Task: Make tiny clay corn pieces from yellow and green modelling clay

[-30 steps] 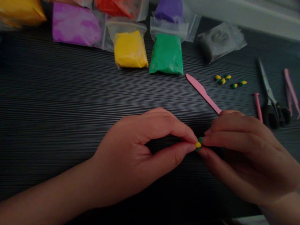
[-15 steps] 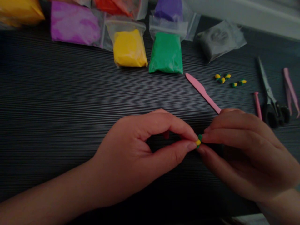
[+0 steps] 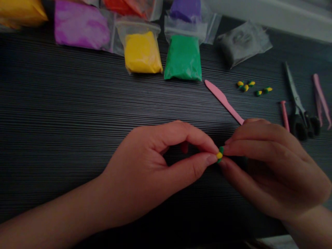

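Between the thumb and index fingertips of my left hand [image 3: 155, 166] is a tiny yellow-and-green clay piece [image 3: 219, 155], yellow in the middle with green above and below. The fingertips of my right hand [image 3: 275, 166] pinch its green edges from the right side. Both hands are closed on it, just over the dark table. Beyond my right hand lies a pink plastic clay knife [image 3: 224, 102], its near end hidden behind the fingers. Several similar small yellow-and-green clay pieces [image 3: 246, 88] rest in a loose group farther back.
Bags of yellow clay [image 3: 143, 52], green clay [image 3: 183, 58], pink-purple clay [image 3: 81, 26], purple clay [image 3: 186, 10] and grey-black clay [image 3: 242, 43] line the back. On the right are scissors [image 3: 298, 103], a pink stick tool [image 3: 284, 116] and pink tweezers [image 3: 321, 98].
Both hands hold nearly the same pose around the clay piece, with only a slight shift of the fingertips. The whole view has moved a few pixels.
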Tool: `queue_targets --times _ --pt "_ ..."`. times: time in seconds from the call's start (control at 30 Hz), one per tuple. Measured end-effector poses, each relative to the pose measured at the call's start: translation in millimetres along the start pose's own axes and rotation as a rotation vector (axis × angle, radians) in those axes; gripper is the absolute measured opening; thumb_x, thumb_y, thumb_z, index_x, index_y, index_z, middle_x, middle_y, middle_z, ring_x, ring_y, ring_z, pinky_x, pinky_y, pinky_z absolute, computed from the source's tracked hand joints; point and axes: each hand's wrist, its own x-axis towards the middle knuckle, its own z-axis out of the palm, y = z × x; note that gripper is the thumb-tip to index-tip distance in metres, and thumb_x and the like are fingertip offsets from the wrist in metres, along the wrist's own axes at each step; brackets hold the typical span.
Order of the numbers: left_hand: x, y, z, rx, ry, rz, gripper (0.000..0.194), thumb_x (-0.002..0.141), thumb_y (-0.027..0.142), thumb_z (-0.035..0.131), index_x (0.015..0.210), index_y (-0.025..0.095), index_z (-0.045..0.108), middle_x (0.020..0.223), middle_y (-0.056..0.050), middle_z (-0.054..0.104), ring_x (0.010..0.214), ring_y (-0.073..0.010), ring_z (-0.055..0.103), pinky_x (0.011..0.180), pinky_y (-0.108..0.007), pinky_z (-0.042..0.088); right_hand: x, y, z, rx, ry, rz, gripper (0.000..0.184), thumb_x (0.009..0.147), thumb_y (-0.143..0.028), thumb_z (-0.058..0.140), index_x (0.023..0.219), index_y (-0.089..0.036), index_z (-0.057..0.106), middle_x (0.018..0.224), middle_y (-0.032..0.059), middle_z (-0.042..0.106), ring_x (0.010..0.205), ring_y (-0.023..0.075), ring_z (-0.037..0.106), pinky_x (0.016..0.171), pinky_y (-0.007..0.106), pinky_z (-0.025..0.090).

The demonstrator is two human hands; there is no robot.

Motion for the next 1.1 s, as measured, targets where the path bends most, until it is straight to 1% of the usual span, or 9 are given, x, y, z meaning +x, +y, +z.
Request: queue_targets --times 0.17,0.3,0.47,0.63,0.8,0.93,1.1 --pt "-0.4 -0.2 -0.3 0.013 -0.007 0.005 0.011 0.075 0.021 0.057 0.084 0.024 0.063 0.083 0.005 0.064 0.074 -0.0098 0.060 0.064 -0.017 0.050 0.3 -0.2 -0.5 -0.011 -0.019 -0.002 0.024 0.069 -0.016 0.063 0.089 -0.024 0.054 0.084 0.0016 0.058 0.078 0.0175 0.055 0.073 0.039 0.048" --pt "-0.4 -0.9 -1.5 0.033 -0.010 0.012 0.012 0.075 0.021 0.057 0.085 0.024 0.062 0.085 0.004 0.064 0.076 -0.0104 0.060 0.067 -0.018 0.050 0.1 -0.4 -0.1 -0.012 -0.001 0.015 0.022 0.069 -0.018 0.063 0.088 -0.025 0.055 0.083 0.0019 0.059 0.076 0.0175 0.056 0.074 0.039 0.048" --pt "1.7 -1.2 -4.1 0.057 -0.025 0.056 0.011 0.075 0.021 0.056 0.083 0.024 0.063 0.083 0.004 0.065 0.077 -0.0119 0.060 0.070 -0.021 0.051 0.7 -0.7 -0.1 -0.025 -0.012 0.013 0.017 0.070 -0.020 0.062 0.086 -0.025 0.057 0.082 0.0023 0.060 0.075 0.0179 0.057 0.072 0.039 0.048" --pt "2.3 -0.5 -4.4 0.080 -0.031 0.074 0.010 0.074 0.021 0.057 0.083 0.023 0.063 0.083 0.004 0.065 0.076 -0.0113 0.060 0.069 -0.020 0.050 0.6 -0.9 -0.4 -0.029 -0.016 0.023 0.015 0.071 -0.021 0.061 0.085 -0.024 0.057 0.081 0.0021 0.060 0.075 0.0173 0.058 0.071 0.037 0.049" --pt "1.3 0.4 -2.9 0.094 -0.018 0.066 0.010 0.074 0.021 0.058 0.082 0.023 0.062 0.082 0.005 0.064 0.075 -0.0101 0.059 0.069 -0.018 0.049 0.6 -1.2 -1.1 -0.028 -0.018 0.013 0.019 0.070 -0.020 0.062 0.088 -0.024 0.057 0.083 0.0014 0.059 0.076 0.0165 0.057 0.071 0.036 0.049" --pt "1.3 0.2 -2.6 0.108 -0.009 0.067 0.009 0.075 0.023 0.056 0.082 0.023 0.062 0.081 0.004 0.064 0.073 -0.0106 0.059 0.068 -0.020 0.049 2.0 -1.5 -2.5 -0.042 -0.031 0.015 0.016 0.071 -0.021 0.061 0.087 -0.024 0.057 0.082 0.0021 0.059 0.076 0.0175 0.058 0.072 0.037 0.049" --pt "0.6 -1.5 -2.7 0.133 0.010 0.115 0.011 0.075 0.020 0.055 0.084 0.023 0.062 0.083 0.003 0.064 0.078 -0.0120 0.059 0.072 -0.022 0.049 4.0 -1.4 -4.5 -0.055 -0.041 0.012 0.016 0.072 -0.022 0.060 0.087 -0.024 0.058 0.079 0.0023 0.059 0.075 0.0181 0.058 0.070 0.037 0.049"
